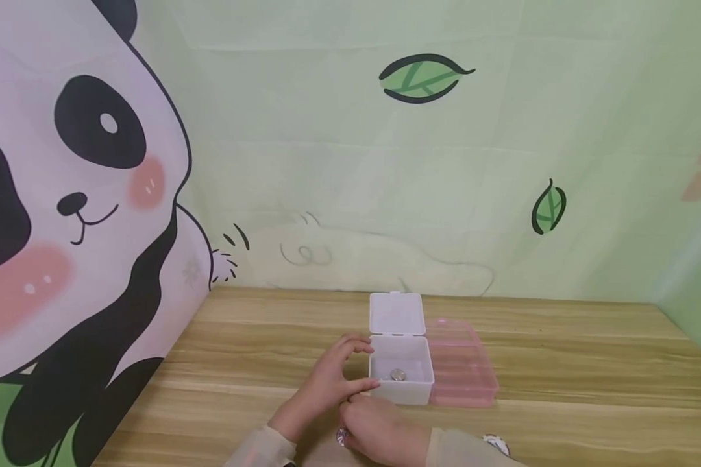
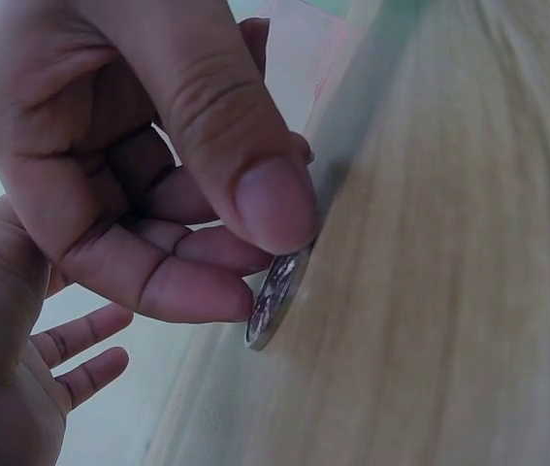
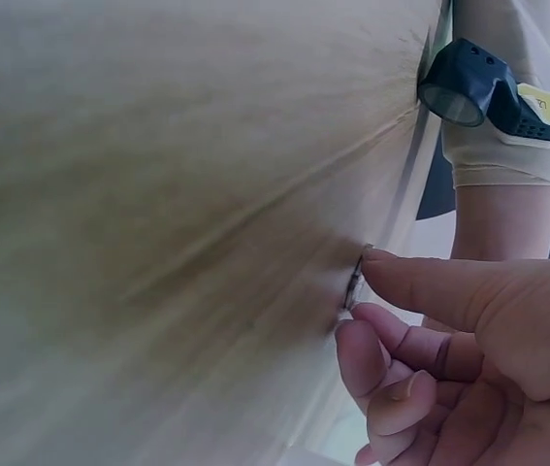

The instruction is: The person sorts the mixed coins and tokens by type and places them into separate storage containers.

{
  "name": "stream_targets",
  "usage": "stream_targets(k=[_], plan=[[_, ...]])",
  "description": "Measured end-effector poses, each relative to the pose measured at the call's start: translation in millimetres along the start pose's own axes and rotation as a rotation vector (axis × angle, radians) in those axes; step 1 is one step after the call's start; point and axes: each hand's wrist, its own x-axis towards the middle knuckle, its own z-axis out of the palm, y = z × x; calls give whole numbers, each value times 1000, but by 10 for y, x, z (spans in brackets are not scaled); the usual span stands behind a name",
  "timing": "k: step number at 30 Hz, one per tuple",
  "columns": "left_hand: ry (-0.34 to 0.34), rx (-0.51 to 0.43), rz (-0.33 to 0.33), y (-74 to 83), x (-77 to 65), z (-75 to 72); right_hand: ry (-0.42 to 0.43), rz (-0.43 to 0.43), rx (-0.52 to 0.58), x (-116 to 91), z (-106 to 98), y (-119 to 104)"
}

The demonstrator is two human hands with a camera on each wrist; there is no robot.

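Observation:
In the head view, a small white plastic box stands with its lid folded back. A shiny round disc lies inside it. My left hand holds the box at its left side, thumb at the front corner and fingers towards the hinge. Just in front, my right hand pinches a thin patterned disc between thumb and fingers. The left wrist view shows this disc on edge, close to the wood. From the right wrist view the disc is seen nearly edge-on.
A translucent pink box with a lid touches the white box's right side. Another round patterned disc lies on the wooden table beside my right sleeve. A green fabric backdrop with a panda print stands behind.

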Motion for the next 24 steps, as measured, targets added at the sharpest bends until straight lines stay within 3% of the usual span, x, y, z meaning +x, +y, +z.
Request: stream_targets(k=[11, 24], plan=[[10, 21, 31, -5, -16, -18, -104, 59, -35, 69, -58, -50], [4, 24, 27, 13, -11, -14, -88, 86, -47, 69, -40, -49]])
